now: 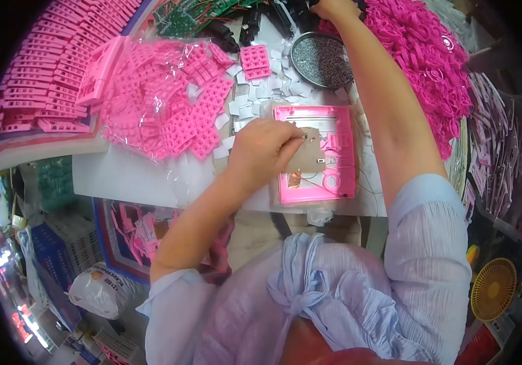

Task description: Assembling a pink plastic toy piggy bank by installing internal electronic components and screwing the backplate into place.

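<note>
My left hand [262,149] is closed, thumb and forefinger pinched at the upper left edge of a tan circuit board [311,155]. The board lies over an open pink plastic housing [297,196], and thin wires trail from it across the housing. My right arm stretches far ahead, and my right hand [336,8] is at the top edge of the view beside black plastic parts [279,18]. Its fingers are partly cut off by the frame, so what they hold is not visible. A round dish of small dark screws [322,59] sits just short of that hand.
Pink button pads [169,97] spill from a clear bag at left, beside stacked pink housings [48,67]. White paper slips [255,103] lie scattered mid-table. Green circuit boards [178,21] with wires are at the back. Magenta plastic rings [425,61] pile up at right.
</note>
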### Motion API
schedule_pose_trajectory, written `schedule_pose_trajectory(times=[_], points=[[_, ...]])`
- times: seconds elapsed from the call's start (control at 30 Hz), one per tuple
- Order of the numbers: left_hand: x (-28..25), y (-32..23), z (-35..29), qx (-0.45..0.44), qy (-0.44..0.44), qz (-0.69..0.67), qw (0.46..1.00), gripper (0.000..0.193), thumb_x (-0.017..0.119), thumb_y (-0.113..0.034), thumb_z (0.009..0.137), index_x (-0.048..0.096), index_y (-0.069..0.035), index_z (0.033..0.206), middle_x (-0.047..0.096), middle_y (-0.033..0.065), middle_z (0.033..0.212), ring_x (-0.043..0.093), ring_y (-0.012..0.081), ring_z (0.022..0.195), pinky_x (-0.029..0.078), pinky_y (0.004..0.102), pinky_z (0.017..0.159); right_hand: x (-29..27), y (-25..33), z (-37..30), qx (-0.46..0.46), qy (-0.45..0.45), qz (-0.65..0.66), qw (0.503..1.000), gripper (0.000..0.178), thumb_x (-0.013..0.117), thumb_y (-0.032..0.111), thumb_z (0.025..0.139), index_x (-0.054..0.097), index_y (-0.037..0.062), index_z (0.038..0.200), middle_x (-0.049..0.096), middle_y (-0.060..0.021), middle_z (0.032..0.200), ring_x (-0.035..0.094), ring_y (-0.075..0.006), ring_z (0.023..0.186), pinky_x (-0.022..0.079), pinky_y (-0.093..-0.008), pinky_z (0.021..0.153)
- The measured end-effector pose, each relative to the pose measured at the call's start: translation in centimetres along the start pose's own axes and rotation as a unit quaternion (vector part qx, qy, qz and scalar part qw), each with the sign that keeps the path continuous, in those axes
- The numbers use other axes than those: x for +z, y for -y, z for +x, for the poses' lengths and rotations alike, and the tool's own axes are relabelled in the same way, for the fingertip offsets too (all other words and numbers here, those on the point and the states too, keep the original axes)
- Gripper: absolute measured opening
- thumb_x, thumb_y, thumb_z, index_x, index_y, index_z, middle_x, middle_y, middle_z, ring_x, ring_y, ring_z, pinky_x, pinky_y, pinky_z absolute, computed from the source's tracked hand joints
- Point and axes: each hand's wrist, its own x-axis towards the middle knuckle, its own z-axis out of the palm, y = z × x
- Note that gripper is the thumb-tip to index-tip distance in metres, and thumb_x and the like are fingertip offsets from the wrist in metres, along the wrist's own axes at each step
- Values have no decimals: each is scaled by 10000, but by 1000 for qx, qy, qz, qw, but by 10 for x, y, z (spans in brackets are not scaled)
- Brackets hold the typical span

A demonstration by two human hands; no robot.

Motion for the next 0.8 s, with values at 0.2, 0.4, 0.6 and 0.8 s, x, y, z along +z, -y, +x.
schedule_pose_trajectory(times=[0.2,0.4,0.6,0.8], points=[[2,-4,4,19,6,-7,1000,124,758,-84,833,744,-58,953,738,77,871,672,255,775,481,353,789,-7,-37,-3,-167,-191,121,960,511,727,193,844,580,-37,1276,655,-283,1198,633,-420,1156,527,-422,965],[-3,3,-18,-140,-83,-80,984,124,749,-81,848,751,-45,967,733,68,865,664,208,806,468,335,793,-64,-118,-202,-405,-75,344,844,410,784,76,785,613,17,1153,680,-143,1080,661,-284,933,526,-361,841],[-3,4,-1,-115,-7,-124,986,115,755,-78,835,750,-58,948,728,56,879,658,203,814,462,336,805,-33,-153,-274,-460,74,356,810,438,794,72,771,604,4,1160,659,-161,1105,642,-342,969,533,-398,854],[-10,7,14,41,53,-15,998,115,764,-88,801,732,-93,912,714,29,873,653,223,829,455,360,813,-35,-145,-275,-359,123,359,853,397,772,102,814,623,43,1177,663,-163,1107,642,-350,1027,541,-422,860]])
